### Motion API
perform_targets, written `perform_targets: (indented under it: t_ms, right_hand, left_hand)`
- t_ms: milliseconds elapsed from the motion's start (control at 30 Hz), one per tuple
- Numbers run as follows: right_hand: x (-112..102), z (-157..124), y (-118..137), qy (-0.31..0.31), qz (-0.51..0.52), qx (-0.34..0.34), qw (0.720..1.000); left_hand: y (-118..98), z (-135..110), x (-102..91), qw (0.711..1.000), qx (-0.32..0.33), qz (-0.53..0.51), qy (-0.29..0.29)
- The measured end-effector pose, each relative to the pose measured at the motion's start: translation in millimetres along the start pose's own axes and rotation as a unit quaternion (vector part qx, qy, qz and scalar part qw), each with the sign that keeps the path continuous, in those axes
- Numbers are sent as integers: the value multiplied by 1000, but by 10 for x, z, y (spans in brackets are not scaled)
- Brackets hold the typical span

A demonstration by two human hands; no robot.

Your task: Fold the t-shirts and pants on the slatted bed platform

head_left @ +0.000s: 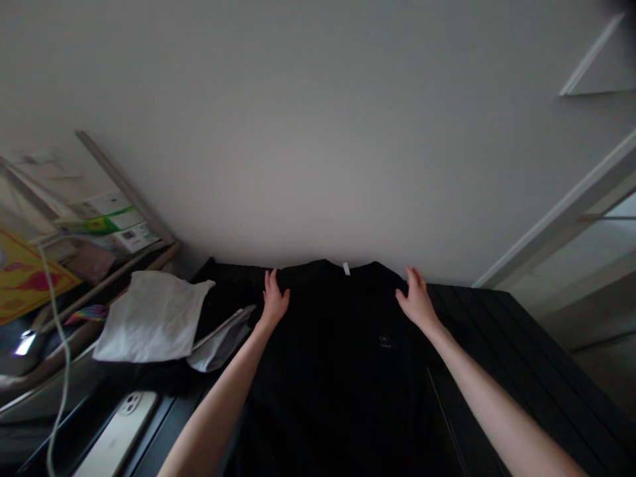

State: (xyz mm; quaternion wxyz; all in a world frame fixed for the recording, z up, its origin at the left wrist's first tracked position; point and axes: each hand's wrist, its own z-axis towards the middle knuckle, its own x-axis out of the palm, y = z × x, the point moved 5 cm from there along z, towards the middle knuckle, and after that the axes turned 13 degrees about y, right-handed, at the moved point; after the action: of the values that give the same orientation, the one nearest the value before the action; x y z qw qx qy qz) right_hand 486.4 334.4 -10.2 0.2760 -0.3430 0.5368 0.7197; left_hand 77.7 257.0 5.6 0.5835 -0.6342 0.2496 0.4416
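A black shirt (338, 371) lies spread out before me, its neckline towards the wall. A small white tag (346, 269) shows at the collar, and a faint small logo (385, 341) sits on the chest. At the shirt's left shoulder edge rests my left hand (275, 298), fingers stretched and apart. My right hand (416, 299) is at the opposite shoulder with its thumb and fingers spread. Neither hand grips the cloth. The dark fabric hides its folds and most of its outline.
A light folded cloth (152, 318) and a grey cloth piece (221, 341) lie left of the shirt on the dark slatted surface (501, 338). Nearer me is a white phone (119, 434). A pale cable (63, 344) hangs at far left. The grey wall (318, 132) borders the back.
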Motion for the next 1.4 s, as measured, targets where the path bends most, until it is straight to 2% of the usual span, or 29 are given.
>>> perform_targets:
  t_ms: [67, 133, 233, 333, 400, 500, 600, 700, 767, 833, 900, 967, 1033, 1100, 1167, 1233, 1333, 1400]
  right_hand:
    - [200, -186, 213, 31, -19, -56, 998]
    - [453, -490, 361, 93, -53, -84, 991]
    - [758, -1057, 456, 170, -105, -82, 976]
    - [861, -1609, 430, 220, -176, -79, 956]
    - [795, -1900, 310, 234, -229, -62, 943]
    - [561, -2169, -13, 238, -293, -14, 926]
    - [301, -2245, -364, 243, -329, 44, 912]
    - [108, -2216, -533, 238, -355, 92, 899]
    - [25, -2208, -486, 224, -375, 126, 891]
    - [-10, -2249, -281, 195, -387, 135, 891]
    - [31, -2363, 63, 168, -383, 91, 904]
    - [156, -2562, 458, 170, -357, 16, 918]
    - [325, -2823, 789, 204, -323, -43, 923]
    - [474, -3097, 969, 249, -304, -54, 918]
    - [544, -3339, 960, 284, -304, -11, 909]
    - [516, -3539, 812, 303, -309, 37, 901]
    - [330, -3756, 435, 306, -325, 86, 891]
    - [169, -3855, 141, 297, -342, 114, 884]
  left_hand:
    - [-76, -199, 135, 999, 35, 29, 6]
    - [-128, -437, 289, 993, 85, 72, 41]
    - [-104, -827, 458, 978, 128, 127, 108]
    - [19, -1238, 467, 969, 131, 164, 127]
    - [146, -1519, 406, 968, 120, 187, 116]
    - [388, -1921, 298, 968, 83, 215, 100]
    - [588, -2235, 233, 968, 49, 227, 96]
    - [641, -2438, 190, 968, 45, 231, 83]
    - [619, -2540, 128, 970, 24, 235, 58]
    - [574, -2645, 42, 971, -10, 237, 42]
    - [529, -2762, -40, 970, -42, 236, 48]
    - [515, -2887, -102, 969, -65, 226, 69]
    - [541, -3014, -133, 973, -72, 203, 85]
    - [595, -3142, -132, 980, -59, 169, 92]
    - [654, -3271, -125, 987, -35, 128, 92]
    - [692, -3393, -151, 994, -6, 76, 79]
    - [711, -3526, -293, 999, 20, -10, 31]
    - [729, -3573, -393, 999, 9, -49, 7]
